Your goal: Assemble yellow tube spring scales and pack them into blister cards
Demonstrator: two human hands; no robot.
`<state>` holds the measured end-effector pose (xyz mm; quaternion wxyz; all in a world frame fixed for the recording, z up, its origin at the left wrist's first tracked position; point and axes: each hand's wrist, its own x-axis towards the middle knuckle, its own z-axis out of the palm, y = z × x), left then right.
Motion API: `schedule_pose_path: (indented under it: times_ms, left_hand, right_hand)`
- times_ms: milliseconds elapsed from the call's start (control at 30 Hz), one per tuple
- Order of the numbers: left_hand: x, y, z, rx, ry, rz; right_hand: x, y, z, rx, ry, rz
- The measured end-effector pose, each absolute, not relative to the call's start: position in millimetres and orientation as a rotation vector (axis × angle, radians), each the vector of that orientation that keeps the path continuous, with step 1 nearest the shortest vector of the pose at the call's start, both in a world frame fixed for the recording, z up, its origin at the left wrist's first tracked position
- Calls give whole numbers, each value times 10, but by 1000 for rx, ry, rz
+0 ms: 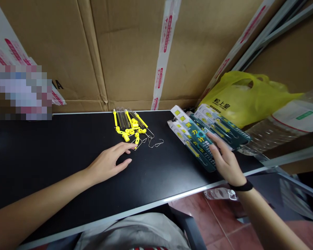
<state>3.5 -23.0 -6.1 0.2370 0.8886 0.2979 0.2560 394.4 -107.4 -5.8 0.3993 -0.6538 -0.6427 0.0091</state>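
Observation:
My left hand (111, 163) hovers over the table with its fingers stretched and thumb apart. Its fingertips are at the near edge of a loose pile of yellow plastic parts (125, 136), beside a bent wire hook (159, 142). Clear tubes with yellow ends (123, 119) lie at the back of that pile. On the right, my right hand (228, 163) has its thumb and fingers at the near end of a printed spring scale box (189, 121). More spring scale boxes (219, 126) lie beside and under it; some fingers are hidden.
A yellow plastic bag (245, 99) and a large clear plastic bottle (271, 132) stand at the right, by a metal shelf frame (281, 31). Taped cardboard (127, 52) walls the back of the black table (67, 149). A small bottle (219, 193) lies below the table edge.

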Motion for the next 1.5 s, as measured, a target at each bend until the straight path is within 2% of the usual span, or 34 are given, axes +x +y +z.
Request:
schedule_pose_path:
  times_ms: [333, 567, 633, 767, 900, 967, 1100, 1300, 1500]
  left_hand:
    - [35, -236, -43, 2462, 821, 667]
    - [55, -261, 18, 2468, 803, 719]
    - [140, -282, 131, 2532, 761, 725]
    - [615, -260, 427, 2790, 426, 610]
    - [1405, -125, 586, 2965, 154, 455]
    - [1782, -42, 591, 2959, 148, 410]
    - [2272, 115, 492, 2897, 344, 557]
    - [2256, 143, 278, 2952, 195, 511]
    - [1604, -200, 243, 3009, -46, 709]
  right_hand:
    - [3751, -1186, 5, -1604, -1521, 289]
    - [4041, -1173, -63, -1439, -1029, 556]
    - [4145, -1166, -12, -1395, -887, 544]
    - [4306, -1147, 222, -1349, -809, 337]
    - [4399, -1101, 438, -1397, -837, 324]
    - [4411, -1096, 460, -1456, -870, 337]
    - [4367, -1133, 313, -1659, -1026, 441]
    - [4319, -1126, -18, -2044, -1495, 16]
    - [4292, -1012, 53, -2251, -1883, -848]
